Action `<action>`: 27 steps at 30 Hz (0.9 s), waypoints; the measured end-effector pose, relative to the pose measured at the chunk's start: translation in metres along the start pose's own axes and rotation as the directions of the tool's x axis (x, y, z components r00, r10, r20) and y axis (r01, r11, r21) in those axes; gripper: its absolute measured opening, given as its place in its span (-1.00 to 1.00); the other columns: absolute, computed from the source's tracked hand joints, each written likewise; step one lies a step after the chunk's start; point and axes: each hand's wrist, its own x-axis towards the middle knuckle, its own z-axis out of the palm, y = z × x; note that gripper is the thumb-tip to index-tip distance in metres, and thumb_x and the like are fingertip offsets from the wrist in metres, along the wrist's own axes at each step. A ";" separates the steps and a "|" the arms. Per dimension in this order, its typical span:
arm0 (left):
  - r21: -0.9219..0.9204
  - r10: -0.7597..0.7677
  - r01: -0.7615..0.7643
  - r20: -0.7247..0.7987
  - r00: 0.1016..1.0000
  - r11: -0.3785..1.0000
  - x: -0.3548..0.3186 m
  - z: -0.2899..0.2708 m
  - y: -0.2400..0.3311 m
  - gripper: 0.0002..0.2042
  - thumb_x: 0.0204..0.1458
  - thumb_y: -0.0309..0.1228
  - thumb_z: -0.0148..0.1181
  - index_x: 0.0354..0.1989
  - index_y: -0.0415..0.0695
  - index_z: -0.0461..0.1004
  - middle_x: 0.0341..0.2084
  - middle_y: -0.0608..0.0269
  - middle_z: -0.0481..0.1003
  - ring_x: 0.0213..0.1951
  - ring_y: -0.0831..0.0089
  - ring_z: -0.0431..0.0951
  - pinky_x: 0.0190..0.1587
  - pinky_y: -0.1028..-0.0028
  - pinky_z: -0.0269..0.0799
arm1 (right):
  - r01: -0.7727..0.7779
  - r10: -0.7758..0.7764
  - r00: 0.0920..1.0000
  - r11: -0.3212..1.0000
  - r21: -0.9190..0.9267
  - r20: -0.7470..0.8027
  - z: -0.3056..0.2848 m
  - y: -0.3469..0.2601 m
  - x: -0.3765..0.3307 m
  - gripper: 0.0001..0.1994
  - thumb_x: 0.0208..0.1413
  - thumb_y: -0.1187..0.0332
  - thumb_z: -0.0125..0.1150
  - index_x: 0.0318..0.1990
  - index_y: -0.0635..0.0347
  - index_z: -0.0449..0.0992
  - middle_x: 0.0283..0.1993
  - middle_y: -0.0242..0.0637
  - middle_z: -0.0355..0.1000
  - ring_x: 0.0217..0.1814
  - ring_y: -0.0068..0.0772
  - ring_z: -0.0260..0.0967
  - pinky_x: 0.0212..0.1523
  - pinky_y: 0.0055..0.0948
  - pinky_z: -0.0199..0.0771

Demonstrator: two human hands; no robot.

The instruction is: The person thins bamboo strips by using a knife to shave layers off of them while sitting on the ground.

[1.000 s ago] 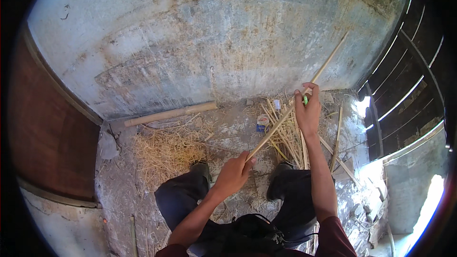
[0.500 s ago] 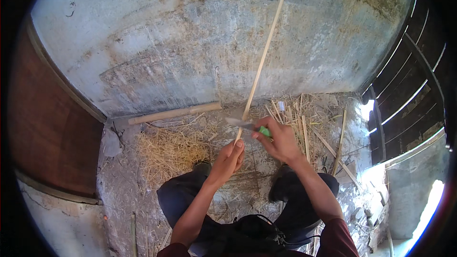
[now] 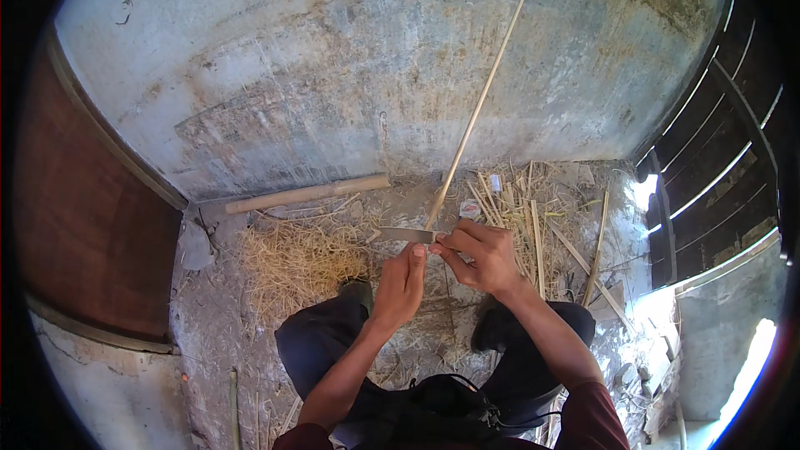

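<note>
A long, thin bamboo strip (image 3: pixel 486 92) slants up and away from my hands, its far end leaving the top of the view. My left hand (image 3: pixel 398 287) is closed around the strip's near end, thumb on top. My right hand (image 3: pixel 486 260) grips a knife, its fingers covering the handle. The knife's blade (image 3: pixel 403 234) points left and lies crosswise at the strip, just beyond my left thumb. Both hands are close together, above the floor between my knees. Exactly how deep the blade's edge sits against the strip cannot be made out.
A pile of pale shavings (image 3: pixel 302 262) lies at the left. Behind it, a bamboo pole (image 3: pixel 308 194) rests along the foot of the stained wall (image 3: pixel 333 75). Loose strips (image 3: pixel 537 246) litter the right side. A brown panel (image 3: pixel 104 225) and dark slats (image 3: pixel 725 158) flank the space.
The knife has shifted slightly left and nearer, and its green handle is now hidden by my fingers. The strip's far part has swung right and looks thinner.
</note>
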 end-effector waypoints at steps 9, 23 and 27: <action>0.060 -0.032 0.033 -0.011 0.999 0.998 -0.004 0.006 0.006 -0.42 0.58 0.04 -0.31 -0.31 -0.22 0.37 -0.64 0.35 0.22 -0.58 0.49 0.21 -0.47 0.30 0.14 | 0.057 -0.061 0.995 0.997 -0.055 -0.073 0.007 0.005 0.002 -0.84 -0.01 0.41 0.61 -0.38 0.10 0.65 -0.49 -0.37 0.48 -0.59 -0.30 0.44 -0.58 -0.33 0.37; 0.064 -0.054 0.052 0.028 0.998 0.997 -0.003 0.003 0.009 -0.54 0.56 -0.12 -0.18 -0.15 -0.29 0.47 -0.62 -0.07 0.35 -0.58 -0.04 0.36 -0.41 0.06 0.25 | 0.030 -0.063 0.985 0.979 -0.202 -0.160 -0.004 0.020 0.011 -0.86 0.01 0.40 0.58 -0.38 0.10 0.65 -0.47 -0.33 0.52 -0.60 -0.25 0.43 -0.57 -0.31 0.39; 0.103 -0.005 0.000 0.049 0.999 0.995 -0.015 0.010 0.005 -0.57 0.56 -0.16 -0.15 -0.17 -0.29 0.47 -0.62 -0.09 0.33 -0.58 -0.04 0.34 -0.40 0.06 0.25 | -0.449 0.303 0.805 0.873 -0.189 -0.510 -0.068 0.085 0.027 -0.87 0.18 0.36 0.49 -0.33 0.15 0.64 -0.52 -0.25 0.48 -0.61 -0.31 0.35 -0.53 -0.34 0.34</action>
